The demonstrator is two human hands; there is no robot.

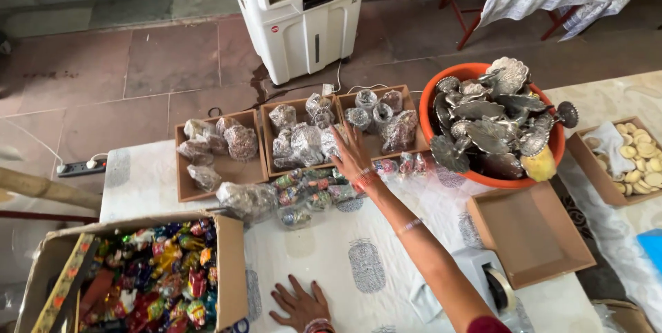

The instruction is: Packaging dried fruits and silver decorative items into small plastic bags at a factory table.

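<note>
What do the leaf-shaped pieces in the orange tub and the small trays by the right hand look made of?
Leaf-shaped pieces: likely thin metal, silvery with dark tarnish; they glint and show embossed ribs. Orange tub: probably plastic, smooth and evenly coloured. Small trays: apparently cardboard or thin board, matte brown with raw edges. The right hand reaches over them.

Clear-wrapped silver pieces in the middle brown cardboard tray [298,141]

The small silvery metal items, each bagged in crinkled clear plastic [303,143], fill the open, shallow rectangular tray, heaped loosely and leaning on each other; the tray sits flat at the table's far edge, at about 12 o'clock from the table's centre. A loose pile of multicoloured foil-wrapped small packets [314,192] lies on the white printed cloth just beside the tray, at 6 o'clock from it, the packets touching one another.
</note>
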